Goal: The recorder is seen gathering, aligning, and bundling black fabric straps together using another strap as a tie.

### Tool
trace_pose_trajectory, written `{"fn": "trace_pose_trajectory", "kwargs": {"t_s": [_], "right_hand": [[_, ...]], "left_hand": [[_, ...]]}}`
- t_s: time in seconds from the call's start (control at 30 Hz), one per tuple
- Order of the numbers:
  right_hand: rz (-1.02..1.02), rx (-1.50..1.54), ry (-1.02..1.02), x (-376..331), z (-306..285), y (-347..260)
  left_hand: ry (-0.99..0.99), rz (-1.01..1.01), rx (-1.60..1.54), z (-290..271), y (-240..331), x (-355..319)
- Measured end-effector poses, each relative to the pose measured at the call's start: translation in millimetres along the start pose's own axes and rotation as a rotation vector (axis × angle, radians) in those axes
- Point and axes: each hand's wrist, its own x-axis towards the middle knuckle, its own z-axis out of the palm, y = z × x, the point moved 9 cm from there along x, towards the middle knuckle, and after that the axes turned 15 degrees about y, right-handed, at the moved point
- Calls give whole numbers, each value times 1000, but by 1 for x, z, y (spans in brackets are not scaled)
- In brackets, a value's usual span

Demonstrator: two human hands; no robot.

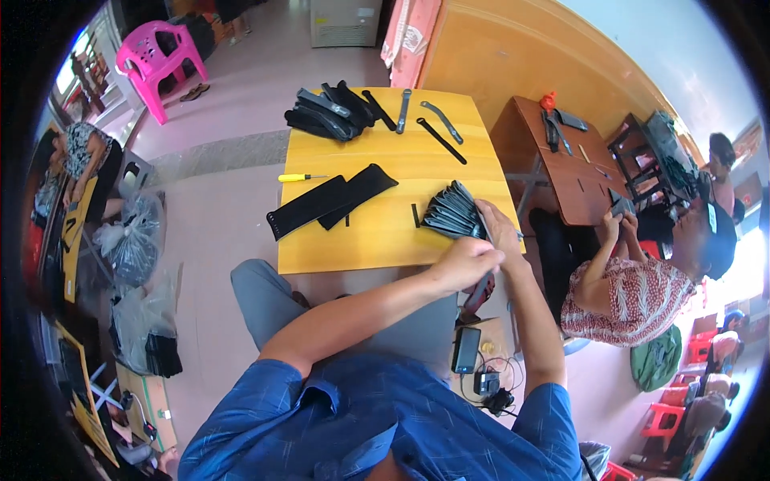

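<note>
At the right front edge of the yellow table [377,255], my left hand [468,263] is closed in a pinch, meeting my right hand [499,228]. A thin dark edge shows between the fingers of the right hand, which curl beside a fanned stack of folded black pieces [451,212]. What either hand grips is mostly hidden. Just below them hangs a dark strap-like thing with red on it [480,295]; whether a hand holds it I cannot make out. To the left lie two flat black sleeves [309,207], one overlapping the other, and a yellow-handled screwdriver [295,177].
Bundled black straps [333,112] and several loose straps [441,140] lie at the table's far side. A phone [466,350] and cabled adapters [486,382] sit below the table's near right. Another person works at a brown table [553,164] to the right. A pink chair [160,60] stands far left.
</note>
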Motion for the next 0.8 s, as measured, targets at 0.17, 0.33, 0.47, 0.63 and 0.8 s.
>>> {"fn": "trace_pose_trajectory", "kwargs": {"t_s": [0.17,0.33,0.47,0.63,0.8], "right_hand": [[73,97,-23,0,0,3],[56,-27,-70,-4,-6,-14],[-1,-137,-84,-12,0,-19],[-78,-30,27,-15,-2,-13],[-44,17,-17,-11,0,-1]], "left_hand": [[8,89,131,18,13,2],[43,162,183,12,4,-17],[86,21,212,1,-37,-31],[103,-12,256,5,-76,-36],[180,-79,102,3,-86,-40]]}}
